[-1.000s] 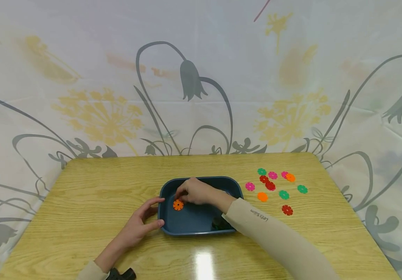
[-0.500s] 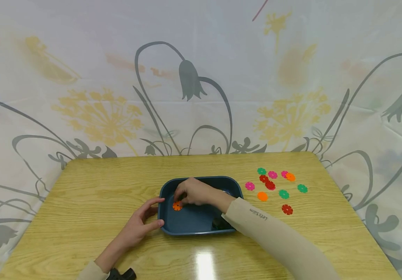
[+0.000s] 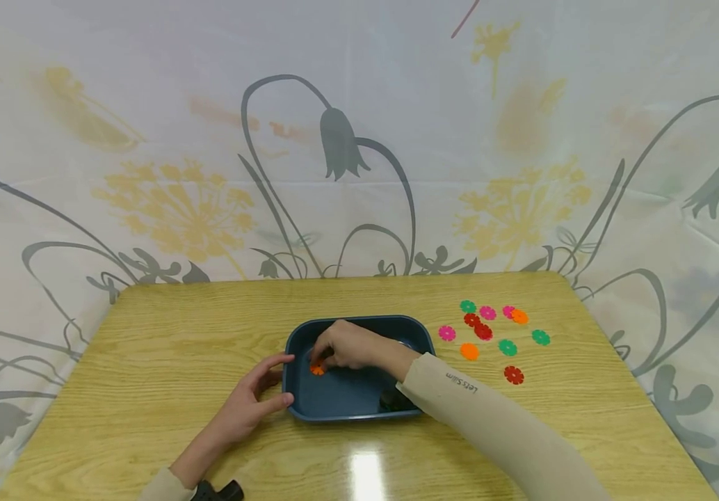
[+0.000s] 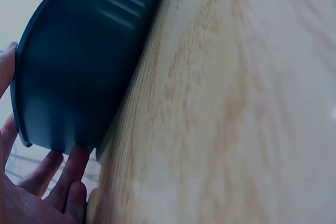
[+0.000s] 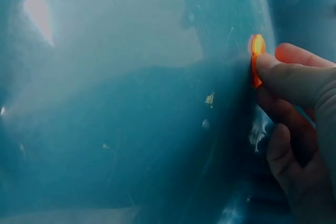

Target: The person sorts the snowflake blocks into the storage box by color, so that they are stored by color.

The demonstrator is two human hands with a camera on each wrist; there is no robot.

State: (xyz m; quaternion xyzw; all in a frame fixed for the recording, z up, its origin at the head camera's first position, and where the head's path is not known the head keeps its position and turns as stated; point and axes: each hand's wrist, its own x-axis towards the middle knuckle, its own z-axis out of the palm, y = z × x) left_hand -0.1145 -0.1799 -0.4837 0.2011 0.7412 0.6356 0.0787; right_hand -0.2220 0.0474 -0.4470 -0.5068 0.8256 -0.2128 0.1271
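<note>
Inside the dark-blue rectangular plastic tray (image 3: 341, 402), our right hand (image 3: 348, 346) pinches an orange notched disc (image 5: 256, 46); our left hand (image 3: 249, 402) grips the tray's end; positioning seems in hand, next needing steady pinch

One tray (image 3: 347, 419); three green discs (image 3: 507, 348), three red (image 3: 513, 376), three orange (image 3: 318, 370), at least three pink (image 3: 447, 333).
</note>
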